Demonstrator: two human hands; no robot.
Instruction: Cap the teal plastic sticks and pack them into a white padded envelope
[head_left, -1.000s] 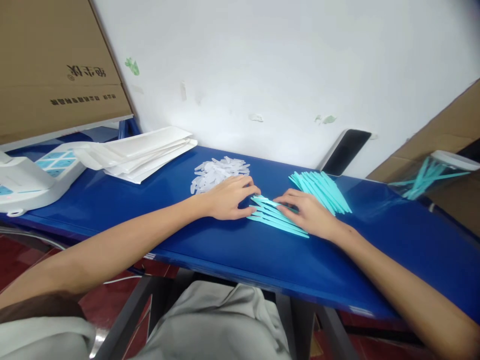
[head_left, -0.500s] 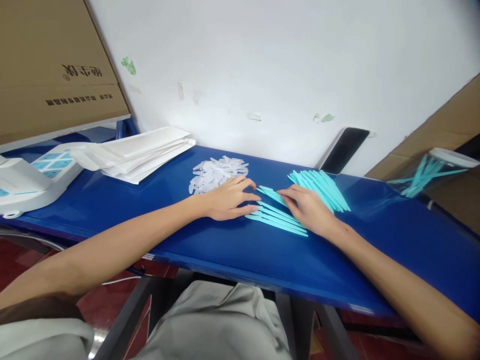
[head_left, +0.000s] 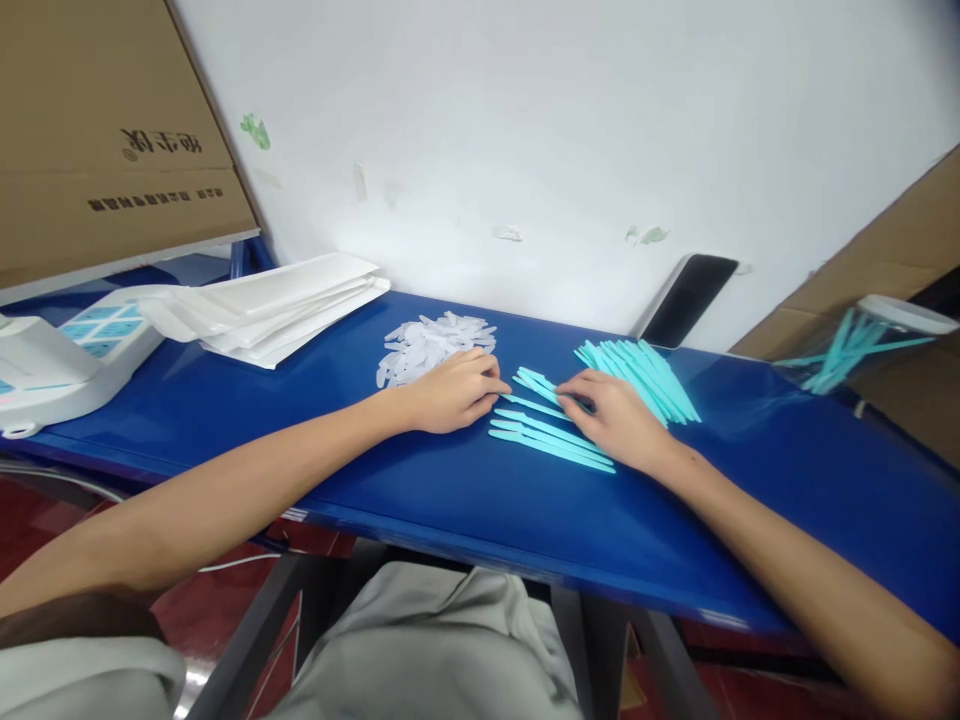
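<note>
Several teal sticks (head_left: pixel 551 442) lie side by side on the blue table. My left hand (head_left: pixel 459 390) has its fingers pinched together at the left tip of one teal stick (head_left: pixel 531 405). Facing it, my right hand (head_left: pixel 611 412) pinches the right part of teal sticks (head_left: pixel 535 382) that lie just behind the row. A larger fan of teal sticks (head_left: pixel 637 375) rests behind my right hand. Beyond my left hand is a pile of small translucent white pieces (head_left: pixel 435 342), partly covered by that hand.
White trays (head_left: pixel 292 300) are stacked at the back left, by a white device (head_left: pixel 97 350) with blue keys. A phone (head_left: pixel 690 300) leans on the wall. At the right, a clear container (head_left: pixel 844 350) holds teal sticks. Cardboard (head_left: pixel 120 140) stands back left.
My left hand's fingers have closed from a spread pose onto a stick's tip, which now sits apart from the front row. My right hand has barely moved.
</note>
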